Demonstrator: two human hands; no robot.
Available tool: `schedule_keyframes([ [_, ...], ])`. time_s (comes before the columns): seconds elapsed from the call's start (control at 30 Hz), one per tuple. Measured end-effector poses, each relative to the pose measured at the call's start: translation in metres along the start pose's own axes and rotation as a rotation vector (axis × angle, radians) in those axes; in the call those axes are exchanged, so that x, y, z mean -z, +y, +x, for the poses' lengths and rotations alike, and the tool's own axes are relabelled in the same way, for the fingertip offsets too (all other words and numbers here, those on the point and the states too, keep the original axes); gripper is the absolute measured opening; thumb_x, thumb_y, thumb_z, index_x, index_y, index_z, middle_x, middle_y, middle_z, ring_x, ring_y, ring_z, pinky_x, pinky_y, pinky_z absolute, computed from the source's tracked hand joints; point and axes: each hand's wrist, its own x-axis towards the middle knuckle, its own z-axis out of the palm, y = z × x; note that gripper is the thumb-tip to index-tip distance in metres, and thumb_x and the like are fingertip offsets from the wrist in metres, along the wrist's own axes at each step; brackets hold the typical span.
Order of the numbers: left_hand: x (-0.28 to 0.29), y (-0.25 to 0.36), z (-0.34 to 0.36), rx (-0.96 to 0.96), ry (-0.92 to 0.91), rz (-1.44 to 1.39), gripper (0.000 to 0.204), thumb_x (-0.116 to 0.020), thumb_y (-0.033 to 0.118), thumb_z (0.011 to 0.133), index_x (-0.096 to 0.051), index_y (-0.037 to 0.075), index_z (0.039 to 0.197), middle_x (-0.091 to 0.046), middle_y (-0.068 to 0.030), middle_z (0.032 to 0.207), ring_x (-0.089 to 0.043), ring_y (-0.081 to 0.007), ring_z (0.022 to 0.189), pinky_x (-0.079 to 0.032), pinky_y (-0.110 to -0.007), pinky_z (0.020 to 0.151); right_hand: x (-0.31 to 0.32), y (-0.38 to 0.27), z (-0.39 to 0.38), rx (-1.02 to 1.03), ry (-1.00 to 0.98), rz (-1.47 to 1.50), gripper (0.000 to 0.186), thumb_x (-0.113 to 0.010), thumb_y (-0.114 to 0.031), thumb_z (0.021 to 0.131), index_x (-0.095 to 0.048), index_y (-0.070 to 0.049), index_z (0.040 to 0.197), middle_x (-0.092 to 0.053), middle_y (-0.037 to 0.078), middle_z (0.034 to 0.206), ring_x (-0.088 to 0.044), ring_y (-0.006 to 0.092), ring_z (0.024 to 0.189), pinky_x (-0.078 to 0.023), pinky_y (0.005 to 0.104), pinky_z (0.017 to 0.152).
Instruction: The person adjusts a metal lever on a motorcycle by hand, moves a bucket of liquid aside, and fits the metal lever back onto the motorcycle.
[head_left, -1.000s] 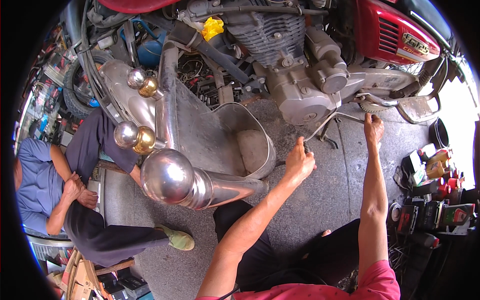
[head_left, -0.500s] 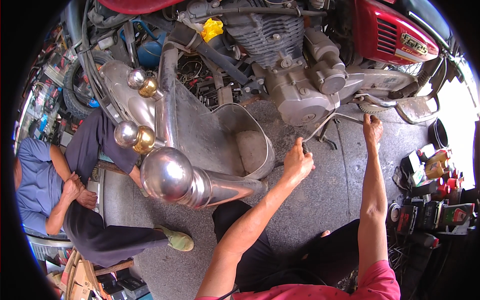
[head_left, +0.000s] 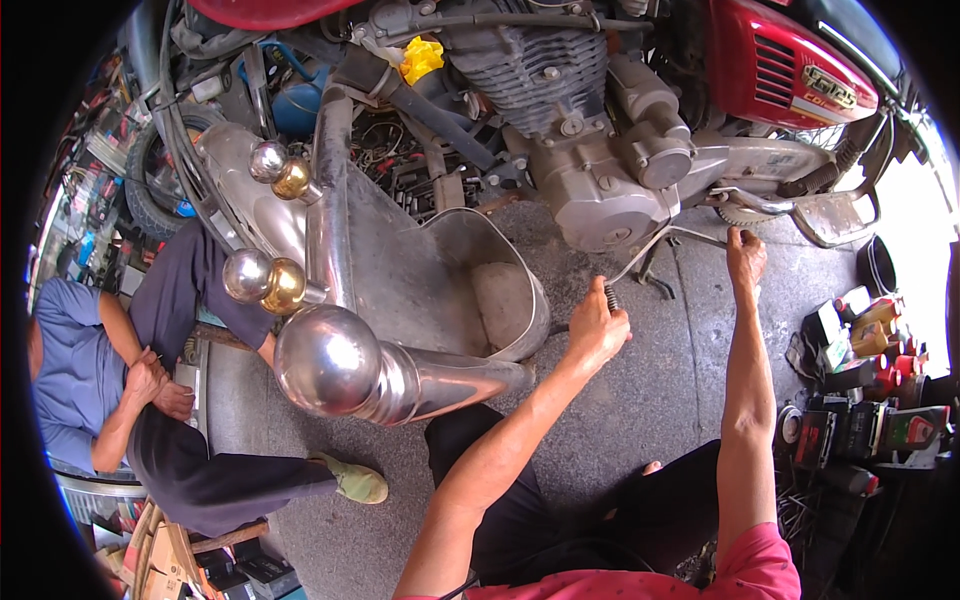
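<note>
Motorcycle stand rod [head_left: 655, 245] gripped beneath the engine.

Right hand [head_left: 745, 256] is closed around the thin bent metal rod under the grey engine case [head_left: 600, 190] of the red motorcycle [head_left: 780, 60]. Left hand [head_left: 597, 325] is fisted around a dark ribbed tool handle [head_left: 611, 297], just beside the rod's lower end, over the concrete floor [head_left: 660, 380]. A chrome sidecar shell [head_left: 420, 290] sits to the left; another person [head_left: 110, 400] sits beyond it.

A thin bare-metal rod [head_left: 655, 245] is gripped; a dark coiled metal spring [head_left: 611, 297] is held below it. The engine casing [head_left: 600, 190] is cast in dull grey metal. Mirror-bright chrome is seen on the large ball [head_left: 328, 360]. The floor [head_left: 650, 390] is rough, matt concrete.
</note>
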Motion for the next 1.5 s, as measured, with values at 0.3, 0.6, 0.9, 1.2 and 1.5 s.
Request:
schedule_keyframes([
  [0.3, -0.001, -0.008, 0.002, -0.06, 0.034, -0.013, 0.051, -0.047, 0.007, 0.077, -0.031, -0.004, 0.125, -0.063, -0.0163, 0.074, -0.066, -0.0234, 0.061, -0.05, -0.034, 0.071, 0.002, -0.003, 0.0, -0.021, -0.008, 0.021, 0.042, -0.052, -0.039, 0.079, -0.066, -0.001, 0.089, -0.063, 0.024, 0.082, -0.062, 0.0377, 0.083, -0.046, 0.0411, 0.077],
  [0.6, 0.004, 0.003, 0.004, 0.002, -0.011, 0.062, 0.056, -0.053, 0.002, 0.075, -0.033, -0.006, 0.127, -0.058, -0.0107, 0.073, -0.063, -0.0176, 0.056, -0.049, -0.029, 0.055, 0.036, -0.007, 0.016, -0.156, -0.419, 0.206, 0.042, -0.057, -0.041, 0.08, -0.06, 0.0, 0.07, -0.055, 0.01, 0.054, -0.052, 0.0185, 0.04, -0.044, 0.0299, 0.043],
  [0.9, 0.002, -0.013, 0.012, -0.08, -0.004, -0.127, 0.054, -0.053, -0.001, 0.076, -0.035, -0.007, 0.127, -0.058, -0.0076, 0.07, -0.056, -0.0125, 0.052, -0.045, -0.025, 0.048, 0.055, 0.023, 0.016, -0.422, -0.736, 0.85, 0.026, -0.064, -0.033, 0.081, -0.059, -0.008, 0.085, -0.059, 0.0, 0.071, -0.048, 0.0072, 0.05, -0.045, 0.0225, 0.047],
  [1.2, 0.001, -0.01, 0.006, -0.075, 0.073, 0.077, 0.049, -0.05, 0.003, 0.079, -0.038, 0.0, 0.127, -0.058, -0.0073, 0.071, -0.06, -0.0142, 0.051, -0.049, -0.028, 0.055, 0.061, 0.003, 0.021, -0.355, -0.685, 0.654, 0.022, -0.066, -0.028, 0.079, -0.062, -0.007, 0.075, -0.062, 0.002, 0.063, -0.048, 0.0051, 0.042, -0.045, 0.021, 0.04],
  [1.5, 0.006, -0.028, 0.009, -0.265, 0.147, 0.437, 0.05, -0.053, 0.01, 0.076, -0.04, -0.005, 0.122, -0.063, -0.0168, 0.078, -0.064, -0.03, 0.064, -0.05, -0.036, 0.068, 0.046, 0.007, 0.015, -0.489, -0.745, 0.755, 0.02, -0.067, -0.03, 0.079, -0.062, -0.011, 0.079, -0.062, 0.0, 0.068, -0.048, 0.0049, 0.049, -0.046, 0.022, 0.046],
])
